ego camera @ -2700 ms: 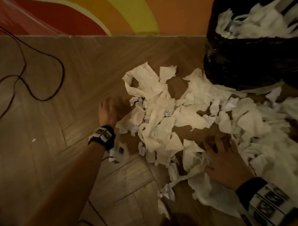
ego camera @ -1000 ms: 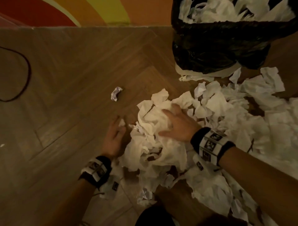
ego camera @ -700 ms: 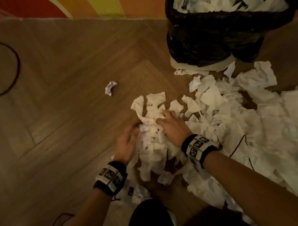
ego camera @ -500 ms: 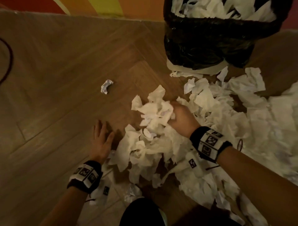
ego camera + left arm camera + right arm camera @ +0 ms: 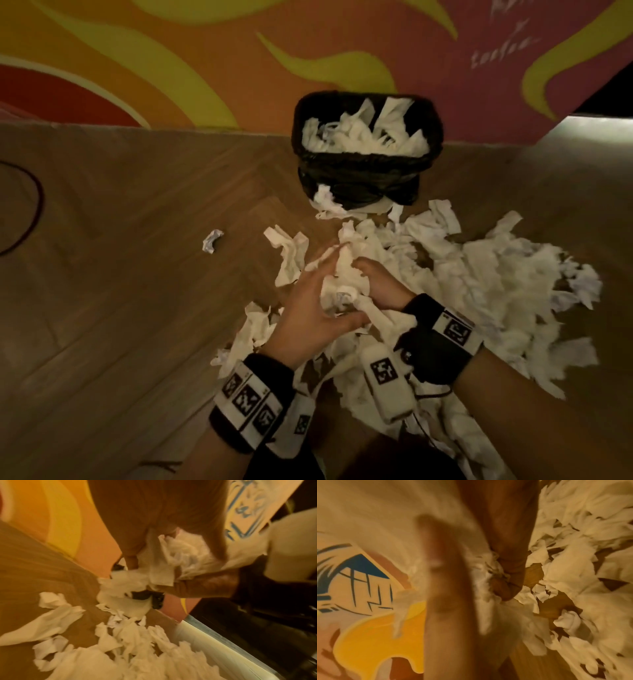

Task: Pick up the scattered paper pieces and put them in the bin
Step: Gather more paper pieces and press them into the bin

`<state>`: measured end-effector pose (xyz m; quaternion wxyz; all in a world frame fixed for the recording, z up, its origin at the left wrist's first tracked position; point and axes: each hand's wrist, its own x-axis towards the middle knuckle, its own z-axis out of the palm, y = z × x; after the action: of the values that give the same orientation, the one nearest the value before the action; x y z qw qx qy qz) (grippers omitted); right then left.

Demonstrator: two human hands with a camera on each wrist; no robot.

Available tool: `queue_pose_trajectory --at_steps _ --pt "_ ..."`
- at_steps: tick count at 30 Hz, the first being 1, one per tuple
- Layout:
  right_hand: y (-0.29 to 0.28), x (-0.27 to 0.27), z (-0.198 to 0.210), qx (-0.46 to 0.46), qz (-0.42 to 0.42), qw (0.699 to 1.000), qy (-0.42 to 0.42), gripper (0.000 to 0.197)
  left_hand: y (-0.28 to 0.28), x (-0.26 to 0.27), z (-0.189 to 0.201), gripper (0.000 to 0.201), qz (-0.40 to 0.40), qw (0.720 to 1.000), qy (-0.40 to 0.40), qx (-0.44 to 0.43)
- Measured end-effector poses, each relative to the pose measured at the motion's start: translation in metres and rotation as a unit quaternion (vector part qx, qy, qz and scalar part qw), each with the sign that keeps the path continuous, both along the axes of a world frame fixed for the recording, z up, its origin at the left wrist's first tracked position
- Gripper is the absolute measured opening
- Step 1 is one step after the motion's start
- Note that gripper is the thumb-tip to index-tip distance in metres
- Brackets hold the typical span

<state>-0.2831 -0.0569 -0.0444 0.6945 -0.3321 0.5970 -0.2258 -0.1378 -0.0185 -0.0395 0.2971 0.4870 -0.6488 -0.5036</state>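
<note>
White torn paper pieces lie in a wide pile (image 5: 479, 274) on the wooden floor in front of the black-lined bin (image 5: 366, 164), which holds paper inside. A bundle of paper pieces (image 5: 342, 284) is held up between both hands, above the pile's left end. My left hand (image 5: 315, 301) presses its straight fingers against the bundle's left side. My right hand (image 5: 380, 287) grips the bundle from the right with curled fingers (image 5: 506, 580). The left wrist view shows the bundle (image 5: 185, 555) squeezed between the two hands. One crumpled piece (image 5: 212, 241) lies alone further left.
A painted orange and yellow wall (image 5: 205, 68) runs behind the bin. A dark cable (image 5: 36, 212) loops on the floor at far left. A pale ledge (image 5: 599, 133) sits at the back right. More scraps (image 5: 246, 339) lie under my left wrist.
My left hand left the floor and came against the paper that my right hand gripped. The bundle rose off the pile. The view tilted up, so the whole bin shows.
</note>
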Motion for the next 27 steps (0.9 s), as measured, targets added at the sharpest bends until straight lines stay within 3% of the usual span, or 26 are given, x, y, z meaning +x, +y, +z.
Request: queue_pose_trajectory --at_steps 2,4,7,10,14,16,18,20,22,24,27 --pt "0.018 -0.007 0.020 -0.008 -0.001 1.000 -0.012 0.025 0.011 -0.006 0.009 0.073 0.015 0.999 -0.019 -0.049" --pt "0.038 -0.007 0.036 0.028 -0.071 0.991 -0.109 0.035 0.023 -0.012 0.018 0.061 0.053 0.994 -0.034 -0.087" --pt "0.063 -0.002 0.047 0.035 -0.110 0.975 -0.190 0.027 0.039 -0.018 0.030 0.053 0.088 0.992 -0.006 -0.087" --pt "0.082 -0.001 0.060 0.048 -0.144 0.960 -0.234 0.031 0.049 -0.019 0.035 0.040 0.126 0.985 -0.052 -0.109" --pt "0.110 -0.004 0.068 -0.064 -0.102 0.979 -0.166 0.060 0.070 -0.034 0.053 0.024 0.149 0.986 -0.049 -0.052" --pt "0.123 -0.009 0.070 -0.133 -0.080 0.983 -0.096 0.051 0.086 -0.042 0.061 0.020 0.097 0.992 -0.072 -0.042" --pt "0.133 -0.017 0.072 -0.157 -0.112 0.979 -0.062 0.037 0.099 -0.043 0.068 0.024 0.045 0.998 -0.045 -0.012" --pt "0.141 -0.024 0.077 -0.146 -0.168 0.973 -0.060 0.032 0.107 -0.038 0.077 0.051 0.029 0.996 0.047 0.066" --pt "0.148 -0.030 0.080 -0.127 -0.202 0.969 -0.070 0.029 0.109 -0.029 0.085 0.067 0.017 0.991 0.085 0.098" --pt "0.152 -0.035 0.088 -0.099 -0.217 0.966 -0.101 0.024 0.106 -0.021 0.094 0.068 -0.037 0.996 0.047 0.069" --pt "0.153 -0.044 0.099 -0.052 -0.236 0.959 -0.150 0.023 0.098 -0.014 0.107 0.067 -0.134 0.986 -0.081 -0.052"
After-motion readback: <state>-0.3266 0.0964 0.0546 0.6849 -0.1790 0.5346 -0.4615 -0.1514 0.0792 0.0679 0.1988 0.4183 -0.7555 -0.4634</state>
